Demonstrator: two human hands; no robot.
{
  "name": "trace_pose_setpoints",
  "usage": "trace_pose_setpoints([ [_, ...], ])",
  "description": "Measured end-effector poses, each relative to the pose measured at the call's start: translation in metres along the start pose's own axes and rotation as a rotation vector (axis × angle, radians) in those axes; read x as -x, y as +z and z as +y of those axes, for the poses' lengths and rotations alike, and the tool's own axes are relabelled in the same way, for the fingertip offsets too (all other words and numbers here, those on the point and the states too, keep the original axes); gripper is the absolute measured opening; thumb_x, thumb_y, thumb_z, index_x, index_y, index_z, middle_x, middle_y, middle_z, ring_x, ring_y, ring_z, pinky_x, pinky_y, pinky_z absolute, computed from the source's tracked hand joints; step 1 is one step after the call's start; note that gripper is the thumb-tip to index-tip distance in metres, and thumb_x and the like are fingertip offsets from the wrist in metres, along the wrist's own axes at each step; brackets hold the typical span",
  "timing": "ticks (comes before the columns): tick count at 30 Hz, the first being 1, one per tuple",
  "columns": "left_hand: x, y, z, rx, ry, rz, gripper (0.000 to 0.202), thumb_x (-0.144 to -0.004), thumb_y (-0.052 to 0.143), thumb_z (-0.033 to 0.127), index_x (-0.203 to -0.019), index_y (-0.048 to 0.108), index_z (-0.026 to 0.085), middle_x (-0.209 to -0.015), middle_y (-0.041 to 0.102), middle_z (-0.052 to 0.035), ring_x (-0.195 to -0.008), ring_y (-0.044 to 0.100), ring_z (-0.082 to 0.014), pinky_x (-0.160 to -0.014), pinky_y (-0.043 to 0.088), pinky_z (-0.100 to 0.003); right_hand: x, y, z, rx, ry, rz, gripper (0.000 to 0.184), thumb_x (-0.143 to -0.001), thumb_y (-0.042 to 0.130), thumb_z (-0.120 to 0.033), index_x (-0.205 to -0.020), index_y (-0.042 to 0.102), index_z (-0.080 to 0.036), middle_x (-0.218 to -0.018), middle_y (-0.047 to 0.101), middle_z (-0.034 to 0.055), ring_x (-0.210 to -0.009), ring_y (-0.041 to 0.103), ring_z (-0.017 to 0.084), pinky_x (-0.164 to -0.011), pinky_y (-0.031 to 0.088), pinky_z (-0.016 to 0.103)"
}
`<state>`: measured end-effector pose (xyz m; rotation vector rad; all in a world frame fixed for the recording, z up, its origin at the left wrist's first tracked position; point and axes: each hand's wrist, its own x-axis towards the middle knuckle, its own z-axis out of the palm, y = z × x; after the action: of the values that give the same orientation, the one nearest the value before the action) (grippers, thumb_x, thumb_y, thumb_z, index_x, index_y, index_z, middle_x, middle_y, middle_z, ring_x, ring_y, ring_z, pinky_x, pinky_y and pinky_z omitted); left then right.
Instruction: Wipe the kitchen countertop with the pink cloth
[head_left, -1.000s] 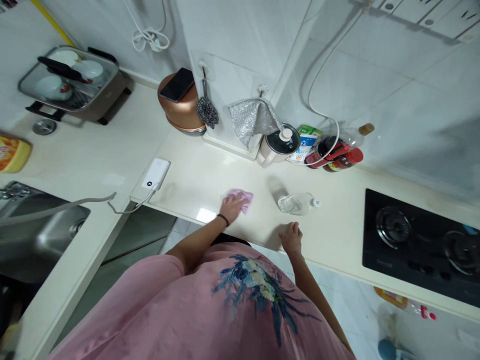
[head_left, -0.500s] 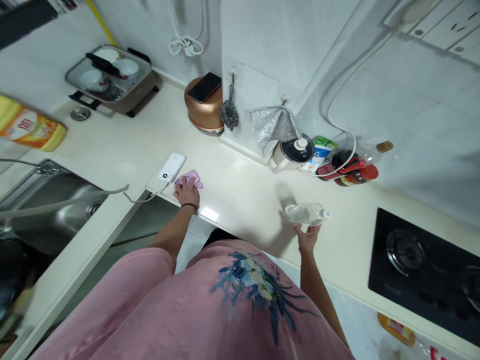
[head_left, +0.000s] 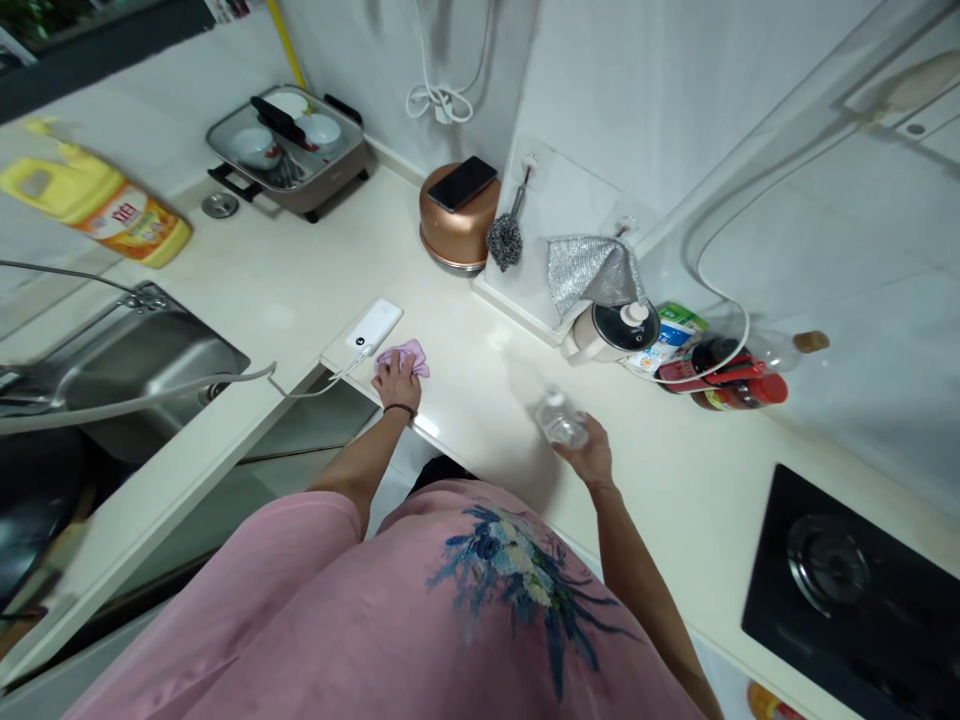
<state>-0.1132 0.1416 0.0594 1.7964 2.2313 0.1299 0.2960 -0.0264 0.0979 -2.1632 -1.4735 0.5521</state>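
My left hand (head_left: 397, 380) is closed over a pink cloth (head_left: 409, 356), pressing it on the countertop near the front edge; part of the cloth is under the fingers. A white power bank (head_left: 374, 325) with a white cable lies just beyond it. In my right hand (head_left: 589, 455) is a clear plastic bottle (head_left: 564, 422), smeared by motion. My fingers wrap round its side, and it is above the counter in front of my body.
Along the back stand a copper-coloured pot (head_left: 450, 229) with a black phone (head_left: 463, 183) on it, a kettle (head_left: 595, 338) and sauce bottles (head_left: 739, 390). The stove (head_left: 847, 590) is at right. The sink (head_left: 150, 385), yellow detergent jug (head_left: 112, 205) and electric pan (head_left: 330, 180) are left.
The bottle has turned in my right hand: its cap pointed right before, and now it points away from me. My left hand stays on the cloth. The camera view has shifted left.
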Motion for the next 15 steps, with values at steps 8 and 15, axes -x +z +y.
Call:
trace_pose_setpoints([
  [8, -0.001, 0.002, -0.002, 0.014, 0.017, 0.005, 0.058, -0.102, 0.05, 0.028, -0.159, 0.055, 0.033, -0.177, 0.033, -0.0072, -0.151, 0.032, -0.0397, -0.112, 0.033, -0.056, -0.008, 0.029, -0.055, 0.297, -0.017, -0.143, 0.082, -0.066, 0.085, -0.035, -0.142, 0.057, -0.02, -0.133, 0.065, 0.016, -0.124, 0.055, 0.036, -0.108, 0.044, 0.05],
  [15, -0.001, 0.003, -0.001, -0.004, -0.01, 0.004, 0.059, -0.101, 0.052, 0.029, -0.16, 0.052, 0.037, -0.177, 0.032, -0.0068, -0.151, 0.033, -0.0411, -0.112, 0.034, -0.059, 0.016, 0.0, 0.0, -0.293, 0.081, 0.079, 0.09, -0.06, 0.09, -0.055, -0.137, 0.056, -0.023, -0.136, 0.067, 0.0118, -0.122, 0.062, 0.033, -0.111, 0.049, 0.057],
])
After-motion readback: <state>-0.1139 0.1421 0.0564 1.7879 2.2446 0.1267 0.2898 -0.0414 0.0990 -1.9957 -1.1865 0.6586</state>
